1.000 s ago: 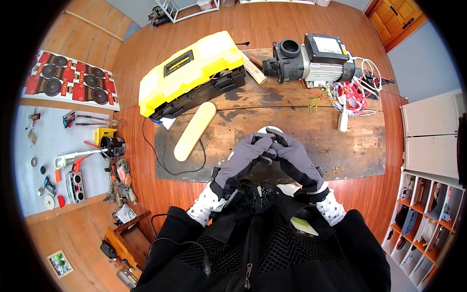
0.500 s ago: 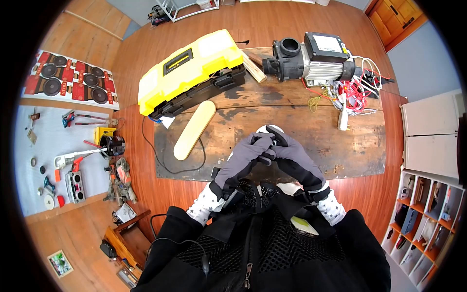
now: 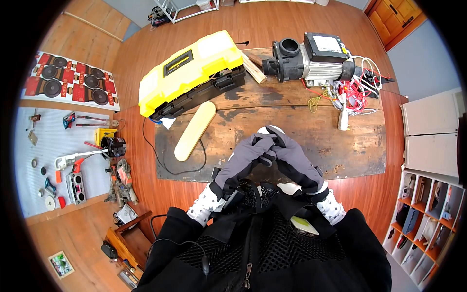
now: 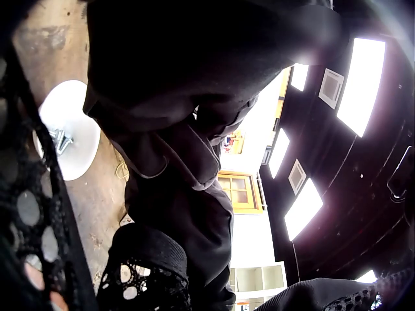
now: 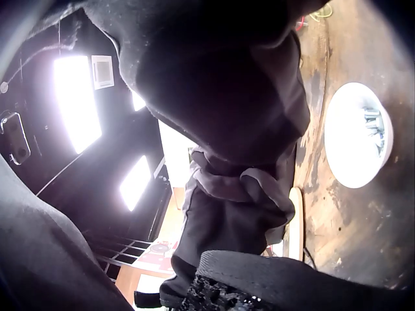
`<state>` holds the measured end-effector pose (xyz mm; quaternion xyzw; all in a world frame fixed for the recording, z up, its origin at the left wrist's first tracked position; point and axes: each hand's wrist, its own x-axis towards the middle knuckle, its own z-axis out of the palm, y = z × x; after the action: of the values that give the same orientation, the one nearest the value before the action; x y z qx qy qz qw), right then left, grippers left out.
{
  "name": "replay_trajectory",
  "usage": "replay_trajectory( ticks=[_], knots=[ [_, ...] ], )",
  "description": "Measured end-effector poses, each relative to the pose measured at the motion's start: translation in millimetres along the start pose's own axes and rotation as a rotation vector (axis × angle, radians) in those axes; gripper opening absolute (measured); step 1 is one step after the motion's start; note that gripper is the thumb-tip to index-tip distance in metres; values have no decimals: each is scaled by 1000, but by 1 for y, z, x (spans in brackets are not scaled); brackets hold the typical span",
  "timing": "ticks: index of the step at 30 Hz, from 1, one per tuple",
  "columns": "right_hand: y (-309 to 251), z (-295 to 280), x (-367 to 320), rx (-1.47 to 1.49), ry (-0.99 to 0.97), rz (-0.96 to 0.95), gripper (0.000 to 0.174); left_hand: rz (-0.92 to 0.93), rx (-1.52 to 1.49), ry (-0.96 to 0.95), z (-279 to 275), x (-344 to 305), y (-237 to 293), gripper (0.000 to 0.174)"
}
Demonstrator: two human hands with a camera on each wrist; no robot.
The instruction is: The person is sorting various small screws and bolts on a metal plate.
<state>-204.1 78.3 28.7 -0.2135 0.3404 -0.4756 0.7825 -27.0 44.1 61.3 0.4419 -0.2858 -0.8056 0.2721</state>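
Both hands wear grey-and-black gloves and meet over the near middle of the workbench [image 3: 233,117]. Curled fingers of the left hand [image 3: 255,147] and the right hand [image 3: 290,150] come together around a small metal fastener. It is almost wholly covered by the gloves, and I cannot tell its exact kind. Below and just beyond the hands stands a white bowl [image 5: 338,139], mostly hidden by them in the head view. Several silvery bolts [image 4: 61,141] lie inside it.
A yellow-lidded toolbox [image 3: 204,56] stands at the back left, with a pale rounded board [image 3: 195,131] and a black cable before it. Wood pieces [image 3: 254,70] lie beside the toolbox. At the back right sits a pump motor [image 3: 316,68] among tangled red wires [image 3: 354,96].
The hands stay in nearly the same place while the fingers shift slightly. A small glint between the fingertips half a second ago is now covered by the right hand's fingers.
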Motion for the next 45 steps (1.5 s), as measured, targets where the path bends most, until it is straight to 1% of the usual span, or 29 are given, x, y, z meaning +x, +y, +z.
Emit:
replay_trajectory(
  ticks=[1,3,4,5,6,7,9,10,12,15,16,18,19,21,25,27,28,30,31,33,34,36,37,39,40,42,43,45],
  knots=[
    [1,-3,1,0,0,1,62,-22,-15,-11,0,0,0,35],
    [4,-8,2,-379,86,-67,61,-32,-21,9,2,1,-1,36],
    [5,-10,2,-380,85,-66,61,-42,-26,29,3,2,-2,36],
    [6,-10,3,-460,100,-113,61,-42,-27,29,3,1,-2,36],
    [6,-11,3,-540,115,-160,61,-21,-9,30,2,1,-2,37],
    [6,-11,3,-541,116,-161,61,0,9,31,2,1,-2,37],
    [0,-7,1,-767,199,-143,62,6,16,33,2,1,-2,36],
    [1,-7,1,-767,199,-144,62,12,22,36,2,1,-1,36],
    [2,-9,0,-830,209,-218,62,34,32,40,3,-1,1,36],
    [-2,-7,-2,-878,203,-267,60,57,42,49,2,0,1,35],
    [-4,-6,-3,-878,203,-267,60,57,42,53,2,0,1,34],
    [-11,0,-5,-1024,216,-240,59,64,35,55,2,0,0,34],
    [-15,5,-6,-1023,216,-240,59,73,28,57,2,1,0,34],
    [-23,15,-8,-1074,199,-289,59,77,23,70,0,3,-1,34],
    [-23,16,-7,-1063,185,-280,60,60,-21,86,-1,5,0,32],
    [-26,14,-6,-949,183,-71,62,58,-17,92,1,4,2,31],
    [-26,11,-6,-949,182,-71,62,56,-12,96,2,4,4,30],
    [-25,4,-5,-645,87,-44,62,59,2,97,4,3,6,30],
    [-26,2,-6,-644,86,-43,62,62,18,97,4,2,7,31],
    [-34,6,-9,-492,29,-33,61,63,26,94,5,0,11,31],
    [-37,9,-10,-492,29,-33,61,64,34,90,6,0,13,31],
    [-42,14,-12,-334,-39,-43,60,74,57,90,6,0,13,32],
    [-42,14,-12,-333,-38,-43,60,83,80,89,6,0,14,33],
    [-43,14,-12,-462,26,-49,58,83,82,67,8,-3,18,33],
    [-42,14,-11,-461,26,-49,58,85,82,45,9,-3,19,33],
    [-38,13,-8,-598,118,-71,57,92,85,36,7,-2,18,33],
    [-36,13,-8,-598,118,-71,57,98,88,25,6,-1,17,33],
    [-33,12,-8,-685,133,-213,53,76,91,26,7,0,19,33]
  ],
)
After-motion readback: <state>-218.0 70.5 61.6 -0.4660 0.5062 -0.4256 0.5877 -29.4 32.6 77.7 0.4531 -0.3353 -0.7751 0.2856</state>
